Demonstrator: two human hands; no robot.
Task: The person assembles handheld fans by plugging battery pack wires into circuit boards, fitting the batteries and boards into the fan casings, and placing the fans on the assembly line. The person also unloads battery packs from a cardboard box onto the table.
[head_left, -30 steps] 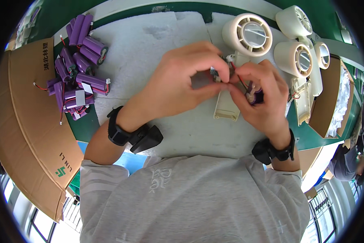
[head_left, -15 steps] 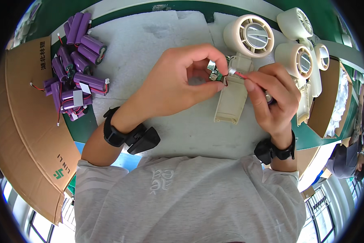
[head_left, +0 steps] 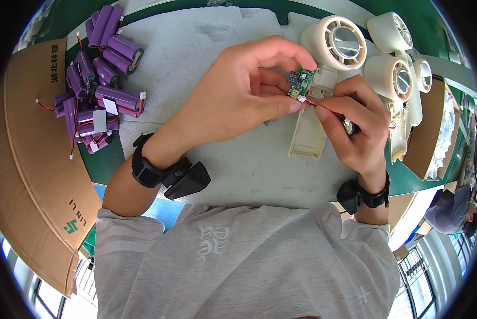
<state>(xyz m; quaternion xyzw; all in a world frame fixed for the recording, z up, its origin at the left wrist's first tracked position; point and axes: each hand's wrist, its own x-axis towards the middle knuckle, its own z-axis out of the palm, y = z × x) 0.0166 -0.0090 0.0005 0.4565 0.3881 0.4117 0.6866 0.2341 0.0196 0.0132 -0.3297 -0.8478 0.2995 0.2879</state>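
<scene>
Between the thumb and fingers of my left hand (head_left: 244, 87) is a small green circuit board (head_left: 302, 80), its component side showing. My right hand (head_left: 355, 125) pinches a red and black wire lead (head_left: 312, 102); the white plug (head_left: 301, 98) at its end is at the board's lower edge. Whether the plug is fully seated cannot be told. A small silvery round part (head_left: 348, 126) shows within my right fingers, mostly hidden. Below and behind my hands lies a cream fan housing with an open handle shell (head_left: 308, 135) and a round slotted head (head_left: 337, 43).
Purple battery packs (head_left: 116, 95) with wire leads lie heaped at the left, beside a large cardboard box (head_left: 36, 159). More cream fan housings (head_left: 390, 80) stand at the right, near an open carton (head_left: 435, 127) with white wrapping. White foam sheet (head_left: 238, 170) covers the green bench.
The plug has moved from just off the board to its edge. My left hand has turned the board so its component face shows, and moved slightly right and farther away.
</scene>
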